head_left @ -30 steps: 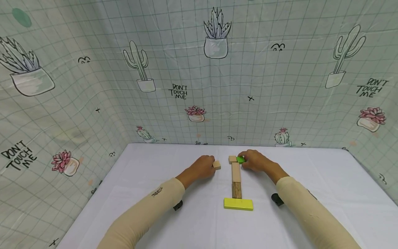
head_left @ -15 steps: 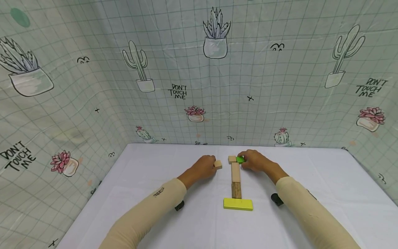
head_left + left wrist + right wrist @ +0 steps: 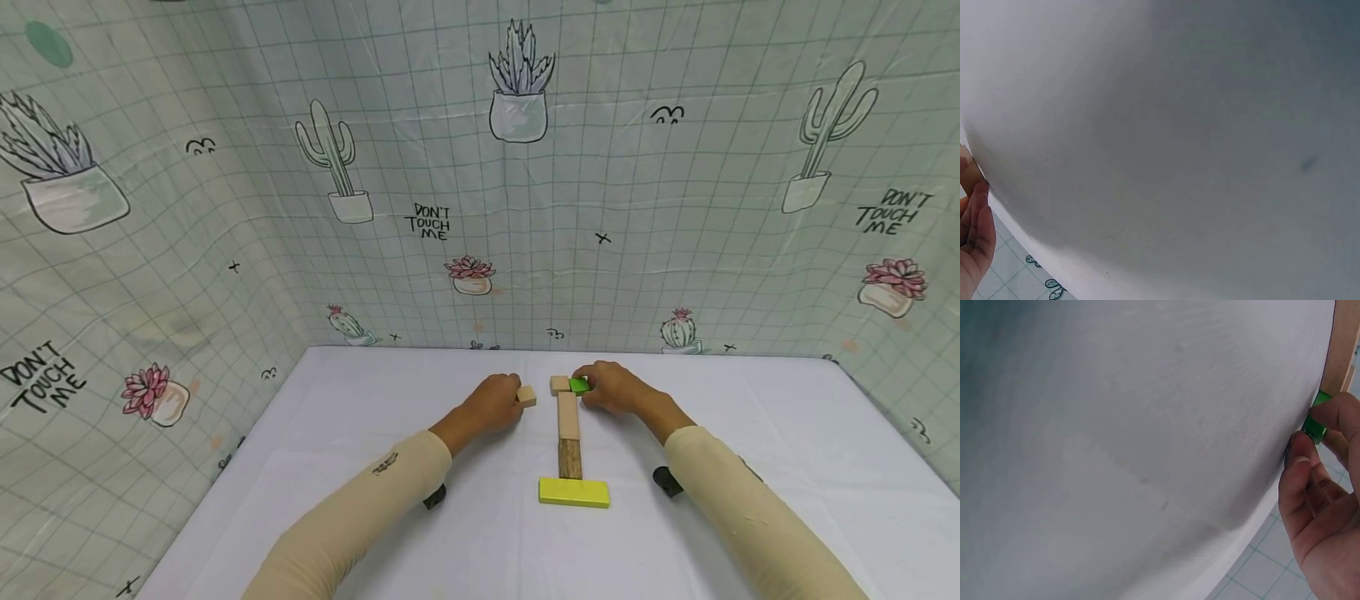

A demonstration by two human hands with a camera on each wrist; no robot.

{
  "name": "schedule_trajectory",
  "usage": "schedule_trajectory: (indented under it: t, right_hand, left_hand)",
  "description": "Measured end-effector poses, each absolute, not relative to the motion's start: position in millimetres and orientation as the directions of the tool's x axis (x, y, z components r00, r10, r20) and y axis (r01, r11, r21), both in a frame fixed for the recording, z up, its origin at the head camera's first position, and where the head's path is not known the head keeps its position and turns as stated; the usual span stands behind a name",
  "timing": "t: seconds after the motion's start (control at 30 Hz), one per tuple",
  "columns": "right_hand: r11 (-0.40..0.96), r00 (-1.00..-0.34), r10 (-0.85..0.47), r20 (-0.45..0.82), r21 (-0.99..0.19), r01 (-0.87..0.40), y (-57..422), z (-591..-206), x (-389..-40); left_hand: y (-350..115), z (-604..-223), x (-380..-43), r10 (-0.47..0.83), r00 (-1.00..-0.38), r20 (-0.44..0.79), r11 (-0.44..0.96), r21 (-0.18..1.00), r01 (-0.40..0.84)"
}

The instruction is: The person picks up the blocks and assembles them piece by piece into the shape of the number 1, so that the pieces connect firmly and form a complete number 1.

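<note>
In the head view my left hand (image 3: 491,404) pinches a small pale wooden block (image 3: 527,397), left of a row of blocks. The left wrist view catches the fingers (image 3: 984,234) at its edge with that block. My right hand (image 3: 613,387) grips a small green block (image 3: 579,385) between thumb and fingers; the right wrist view shows the green block (image 3: 1316,419) partly covered by them. Beside it on the left sits another small pale block (image 3: 559,384). Below these runs a long pale block (image 3: 568,415), followed by a dark-grained wooden block (image 3: 570,459) and a crosswise yellow block (image 3: 573,492).
A white cloth covers the table (image 3: 480,542). A patterned curtain (image 3: 555,192) with grid lines and cactus drawings rises behind and at the left. Dark wrist devices show under each sleeve, the left one (image 3: 435,497) and the right one (image 3: 666,481).
My left hand has shifted slightly to the right with its pale block, then stayed put. My right hand keeps its hold on the green block, and the row of blocks stands as before.
</note>
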State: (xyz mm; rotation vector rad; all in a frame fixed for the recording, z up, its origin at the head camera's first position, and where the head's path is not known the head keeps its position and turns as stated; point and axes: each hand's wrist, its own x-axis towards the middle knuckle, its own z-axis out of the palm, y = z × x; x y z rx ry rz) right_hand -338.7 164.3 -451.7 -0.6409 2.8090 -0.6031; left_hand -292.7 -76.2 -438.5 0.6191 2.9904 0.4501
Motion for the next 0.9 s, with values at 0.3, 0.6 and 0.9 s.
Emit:
schedule_trajectory:
  t: [0.3,0.6,0.9]
  right_hand:
    - [0.819,-0.886,-0.455,-0.095,-0.435,-0.374,164.8,-452.0,-338.6]
    - [0.819,-0.886,-0.455,-0.091,-0.432,-0.377,165.8,-451.4,-337.0]
    - [0.822,-0.888,-0.451,-0.091,-0.428,-0.374,165.6,-451.9,-337.3]
  left_hand:
    - [-74.8,-440.5,-294.8,0.406,-0.914,0.012,0.866,0.314,0.388]
    - [-72.0,-440.6,-296.6,0.396,-0.918,0.006,0.868,0.324,0.376]
    - [-69.5,-442.4,-299.4,0.392,-0.92,0.009,0.868,0.328,0.373]
